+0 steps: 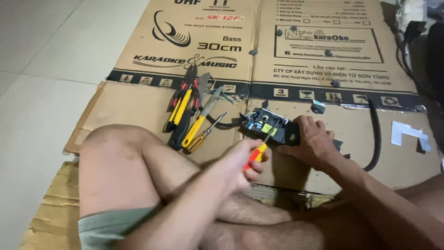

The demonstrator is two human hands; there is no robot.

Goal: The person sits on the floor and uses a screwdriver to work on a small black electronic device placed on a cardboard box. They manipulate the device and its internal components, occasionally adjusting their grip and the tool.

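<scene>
The left hand (243, 162) is closed around the red-and-yellow handle of a screwdriver (259, 150), its shaft angled up into a small black electronic module (270, 127). The right hand (312, 141) clasps that module's right end, fingers curled over it, steadying it on the flattened cardboard (138, 106).

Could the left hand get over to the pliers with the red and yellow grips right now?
Probably not straight away. The left hand is shut on a screwdriver, so it would have to drop that first. Otherwise the pliers lie uncovered on the cardboard just beyond the raised knee.
</scene>
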